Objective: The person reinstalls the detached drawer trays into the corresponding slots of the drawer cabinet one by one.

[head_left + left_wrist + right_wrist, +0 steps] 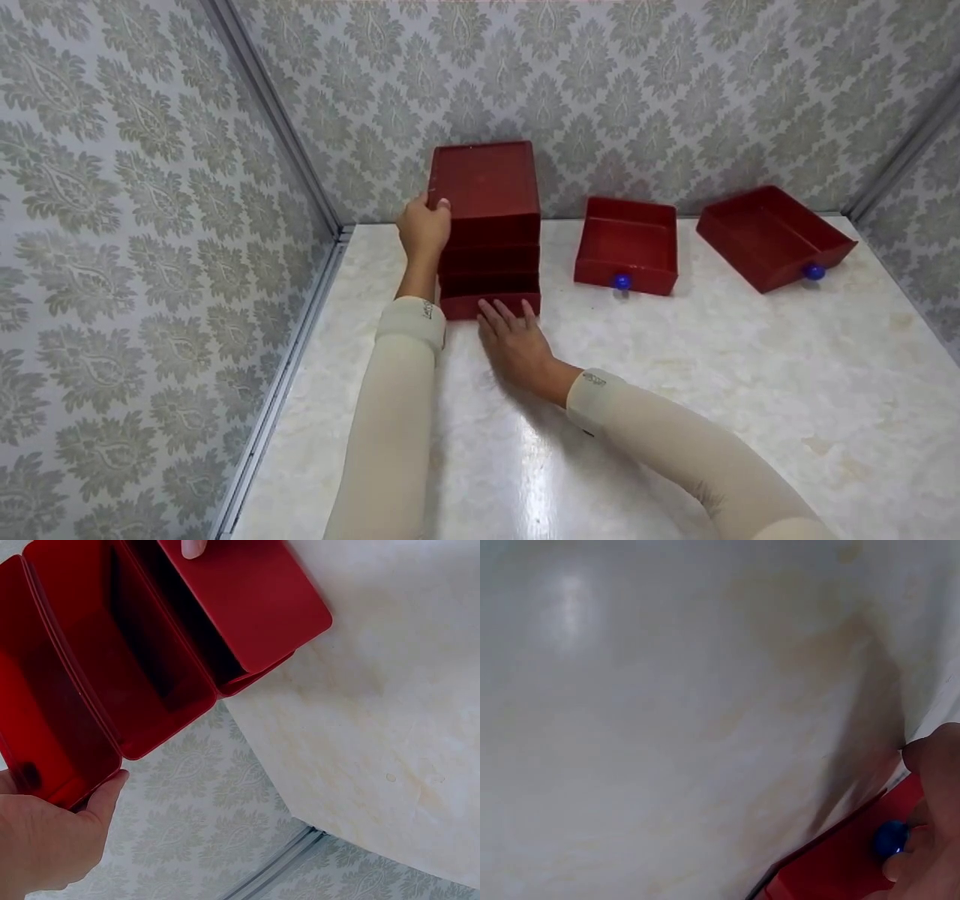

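A red drawer cabinet stands against the back wall, its two upper slots without drawers. My left hand grips its top left edge, thumb on the upper face; the left wrist view shows the thumb and fingers around the cabinet's corner. In the lowest slot sits a red drawer, its front sticking out a little. The extended fingers of my right hand press against this drawer front. In the right wrist view, the drawer's blue knob shows beside the fingers; the hand hides it in the head view.
Right of the cabinet, a red drawer with a blue knob lies on the marbled white table. Farther right lies another red drawer, turned at an angle. Patterned walls border the table at the back and sides.
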Tool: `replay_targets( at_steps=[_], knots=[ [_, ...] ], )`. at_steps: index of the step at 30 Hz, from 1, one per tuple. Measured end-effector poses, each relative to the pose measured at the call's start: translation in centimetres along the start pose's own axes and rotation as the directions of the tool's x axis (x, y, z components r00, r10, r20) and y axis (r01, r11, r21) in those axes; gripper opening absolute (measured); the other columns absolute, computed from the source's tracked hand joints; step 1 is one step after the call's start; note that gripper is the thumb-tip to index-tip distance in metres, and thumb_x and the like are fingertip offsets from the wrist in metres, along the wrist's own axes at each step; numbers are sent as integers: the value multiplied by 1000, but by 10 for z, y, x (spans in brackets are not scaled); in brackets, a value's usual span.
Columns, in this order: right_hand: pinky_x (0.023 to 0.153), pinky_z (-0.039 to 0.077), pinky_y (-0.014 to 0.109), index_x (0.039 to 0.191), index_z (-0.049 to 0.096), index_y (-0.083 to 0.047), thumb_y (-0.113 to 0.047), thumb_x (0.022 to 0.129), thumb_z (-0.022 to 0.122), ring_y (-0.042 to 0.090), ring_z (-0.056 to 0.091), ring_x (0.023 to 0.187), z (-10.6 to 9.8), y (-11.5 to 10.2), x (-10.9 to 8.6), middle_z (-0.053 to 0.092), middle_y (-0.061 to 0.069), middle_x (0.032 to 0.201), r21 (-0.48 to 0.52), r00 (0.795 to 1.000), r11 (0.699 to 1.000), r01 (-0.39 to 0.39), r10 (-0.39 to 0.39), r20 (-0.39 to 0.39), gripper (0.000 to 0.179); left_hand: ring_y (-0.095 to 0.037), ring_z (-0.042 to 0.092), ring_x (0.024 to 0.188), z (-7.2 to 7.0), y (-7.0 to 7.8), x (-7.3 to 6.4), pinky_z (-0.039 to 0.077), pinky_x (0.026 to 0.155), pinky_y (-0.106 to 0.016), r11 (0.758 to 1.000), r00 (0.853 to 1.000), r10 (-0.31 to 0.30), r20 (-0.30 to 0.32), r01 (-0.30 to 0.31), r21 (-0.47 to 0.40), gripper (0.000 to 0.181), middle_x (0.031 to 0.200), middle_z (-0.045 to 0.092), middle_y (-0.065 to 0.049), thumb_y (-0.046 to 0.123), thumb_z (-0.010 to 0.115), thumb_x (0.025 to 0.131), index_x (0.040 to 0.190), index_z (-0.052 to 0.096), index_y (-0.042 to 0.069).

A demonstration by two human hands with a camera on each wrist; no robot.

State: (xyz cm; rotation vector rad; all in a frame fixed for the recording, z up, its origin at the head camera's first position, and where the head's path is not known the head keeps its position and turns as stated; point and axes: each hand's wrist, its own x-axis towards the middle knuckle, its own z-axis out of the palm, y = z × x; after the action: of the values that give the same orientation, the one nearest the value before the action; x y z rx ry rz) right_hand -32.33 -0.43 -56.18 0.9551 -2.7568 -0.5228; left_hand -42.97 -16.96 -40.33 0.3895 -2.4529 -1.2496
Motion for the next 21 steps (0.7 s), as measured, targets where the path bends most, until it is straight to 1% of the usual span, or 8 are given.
replay_targets(
  at_steps=[3,6,9,13,17,21],
  knots=[
    [119,26,66,163,27,-17,-40,108,43,32,21,157,0,2,1,6,12,173,5,1000,1000,6,-6,12,62,-26,60,130,0,0,0,45,110,-43,1000,1000,-7,8,7,-3,44,139,66,-10,30,57,102,143,62,13],
    [117,28,68,161,33,-19,-39,107,46,33,26,156,1,5,1,8,14,172,1,1000,1000,5,-5,-8,60,-26,56,135,1,0,1,43,113,-42,1000,999,-26,18,26,-12,50,145,61,-10,31,57,102,148,56,10],
    [116,29,69,161,35,-22,-40,105,49,34,28,155,5,8,-1,10,16,172,-12,1000,1000,-6,6,-11,60,-26,53,138,1,-1,3,42,115,-41,999,999,-36,28,36,-13,54,150,56,-12,31,56,103,151,51,7],
    [116,29,69,162,31,-24,-39,105,48,37,29,154,10,11,-2,8,20,171,-13,1000,1000,-21,21,9,61,-26,54,138,1,-2,3,42,115,-40,999,999,-32,26,33,-9,55,150,56,-12,32,56,103,152,49,7],
    [116,29,69,163,27,-26,-40,107,45,37,28,154,12,14,-3,7,20,171,17,999,999,-34,33,22,61,-26,54,138,1,-2,2,42,115,-41,1000,999,-24,22,24,-11,54,149,57,-12,32,56,103,151,50,7],
    [116,27,70,164,26,-28,-43,107,43,36,25,156,12,16,-2,6,18,172,64,998,997,-51,49,33,61,-26,54,138,0,-2,2,43,114,-41,1000,999,-19,26,20,-13,53,149,57,-12,31,56,103,151,51,8]
  ],
)
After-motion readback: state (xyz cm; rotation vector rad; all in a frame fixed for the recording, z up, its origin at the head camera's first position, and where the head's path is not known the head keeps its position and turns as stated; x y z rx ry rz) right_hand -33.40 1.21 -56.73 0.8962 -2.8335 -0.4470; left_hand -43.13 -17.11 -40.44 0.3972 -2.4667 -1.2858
